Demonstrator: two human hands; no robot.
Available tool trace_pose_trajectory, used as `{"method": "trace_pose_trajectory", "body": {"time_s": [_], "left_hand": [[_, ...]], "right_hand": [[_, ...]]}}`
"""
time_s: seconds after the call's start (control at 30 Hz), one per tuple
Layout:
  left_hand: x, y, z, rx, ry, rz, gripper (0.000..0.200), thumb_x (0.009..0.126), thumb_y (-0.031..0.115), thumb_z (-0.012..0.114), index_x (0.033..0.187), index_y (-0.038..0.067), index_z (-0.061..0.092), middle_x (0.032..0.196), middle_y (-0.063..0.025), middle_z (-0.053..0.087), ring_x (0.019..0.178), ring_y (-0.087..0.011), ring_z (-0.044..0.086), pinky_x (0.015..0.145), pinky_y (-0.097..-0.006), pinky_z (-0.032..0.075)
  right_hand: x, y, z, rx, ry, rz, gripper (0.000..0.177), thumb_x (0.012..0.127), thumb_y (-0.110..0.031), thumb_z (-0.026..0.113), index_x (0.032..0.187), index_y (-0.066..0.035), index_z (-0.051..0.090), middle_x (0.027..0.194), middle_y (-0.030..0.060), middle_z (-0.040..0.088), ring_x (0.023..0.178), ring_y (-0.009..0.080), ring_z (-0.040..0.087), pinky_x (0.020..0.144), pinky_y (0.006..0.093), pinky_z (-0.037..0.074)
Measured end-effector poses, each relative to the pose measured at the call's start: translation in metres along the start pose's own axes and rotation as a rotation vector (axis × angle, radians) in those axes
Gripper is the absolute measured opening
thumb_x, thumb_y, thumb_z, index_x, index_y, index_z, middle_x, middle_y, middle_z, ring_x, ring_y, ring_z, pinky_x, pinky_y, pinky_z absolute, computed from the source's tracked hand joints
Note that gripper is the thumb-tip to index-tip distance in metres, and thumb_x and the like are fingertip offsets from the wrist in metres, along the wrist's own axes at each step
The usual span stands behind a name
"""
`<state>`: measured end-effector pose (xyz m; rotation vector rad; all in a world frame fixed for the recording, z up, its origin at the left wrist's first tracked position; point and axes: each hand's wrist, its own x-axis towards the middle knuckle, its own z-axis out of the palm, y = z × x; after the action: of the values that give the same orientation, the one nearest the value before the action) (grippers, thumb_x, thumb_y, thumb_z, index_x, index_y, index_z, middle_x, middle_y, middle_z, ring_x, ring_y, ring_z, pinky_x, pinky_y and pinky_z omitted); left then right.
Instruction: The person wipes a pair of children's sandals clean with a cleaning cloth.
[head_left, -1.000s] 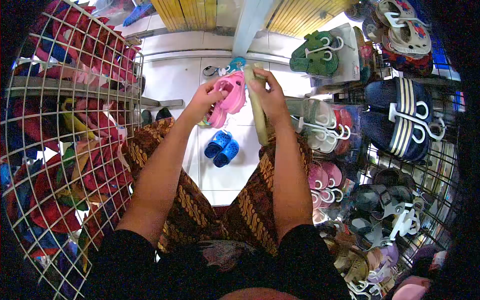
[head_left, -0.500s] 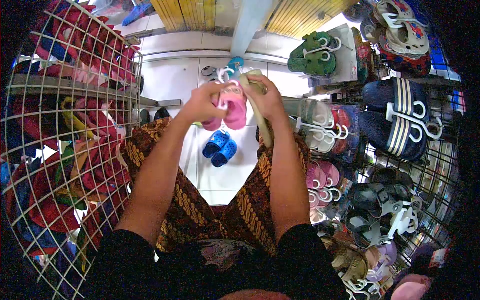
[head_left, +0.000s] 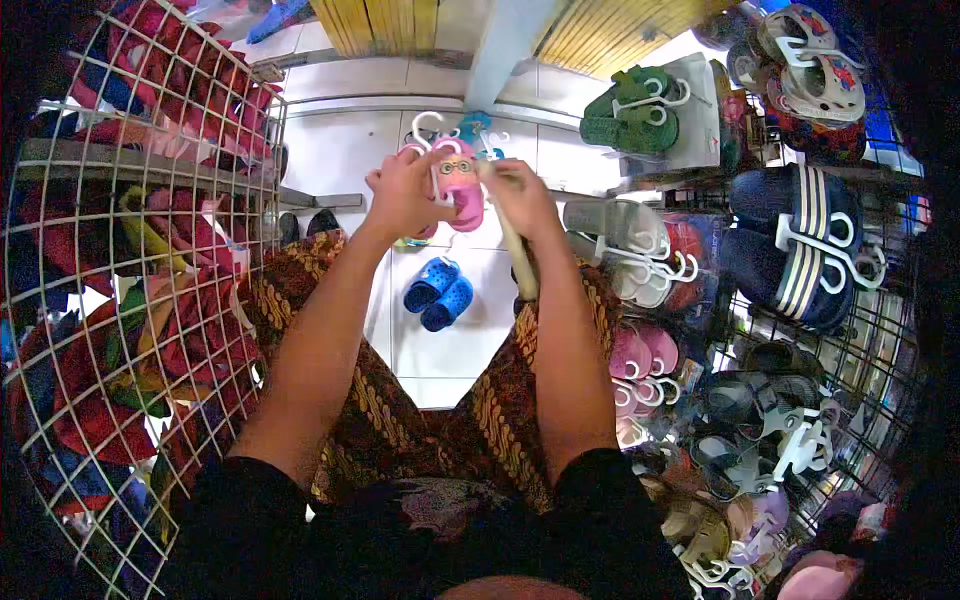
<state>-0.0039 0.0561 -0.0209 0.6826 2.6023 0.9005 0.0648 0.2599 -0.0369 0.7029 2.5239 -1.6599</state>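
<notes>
My left hand (head_left: 405,198) is closed around a pair of pink children's sandals (head_left: 462,205) with a cartoon face on the strap. A white plastic hanger (head_left: 428,122) sticks up from them. Close to the sandals' right side, my right hand (head_left: 524,205) grips a pale cloth (head_left: 522,265), which hangs in a long strip toward my right knee. Below the sandals, a pair of blue clogs (head_left: 440,295) lies on the white tiled floor (head_left: 440,355). Part of the sandals is hidden behind my left fingers.
A wire grid rack (head_left: 140,290) with red cloth items behind it stands on the left. To the right hang navy striped slides (head_left: 795,245), green sandals (head_left: 630,115) and grey clogs (head_left: 815,70). Teal footwear (head_left: 473,125) lies on the floor beyond my hands.
The pink sandals have risen slightly and turned, so their strap and hanger show more clearly. My right hand has shifted with the cloth beside them, slightly lower and blurred.
</notes>
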Motion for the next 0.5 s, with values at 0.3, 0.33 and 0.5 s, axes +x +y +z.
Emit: {"method": "trace_pose_trajectory", "body": {"time_s": [0.3, 0.33, 0.5], "left_hand": [[0.0, -0.007, 0.003, -1.059, -0.181, -0.063, 0.076, 0.065, 0.006, 0.072, 0.137, 0.004, 0.046, 0.114, -0.0089, 0.056, 0.097, -0.0133, 0.057, 0.084, -0.0275, 0.05], [0.002, -0.01, 0.004, -1.032, -0.222, -0.024, 0.082, 0.069, -0.003, 0.067, 0.144, 0.009, 0.036, 0.121, -0.0092, 0.057, 0.101, -0.0165, 0.059, 0.085, -0.0296, 0.051], [0.005, -0.013, 0.007, -1.225, -0.247, -0.13, 0.064, 0.073, 0.005, 0.059, 0.136, 0.001, 0.046, 0.113, -0.0066, 0.059, 0.097, -0.0134, 0.059, 0.084, -0.0282, 0.05]], "right_hand": [[0.004, -0.003, 0.008, 0.166, 0.069, 0.101, 0.041, 0.094, -0.034, 0.062, 0.125, -0.008, 0.058, 0.097, 0.0086, 0.065, 0.084, 0.0148, 0.059, 0.072, 0.0293, 0.049], [0.003, 0.001, 0.01, 0.144, 0.023, 0.062, 0.042, 0.095, -0.036, 0.058, 0.125, -0.007, 0.057, 0.098, 0.0101, 0.065, 0.084, 0.0151, 0.059, 0.072, 0.0294, 0.049], [-0.003, -0.013, 0.006, 0.23, -0.134, 0.235, 0.043, 0.095, -0.04, 0.056, 0.123, -0.008, 0.057, 0.099, 0.0116, 0.067, 0.084, 0.0199, 0.062, 0.074, 0.0323, 0.05]]}}
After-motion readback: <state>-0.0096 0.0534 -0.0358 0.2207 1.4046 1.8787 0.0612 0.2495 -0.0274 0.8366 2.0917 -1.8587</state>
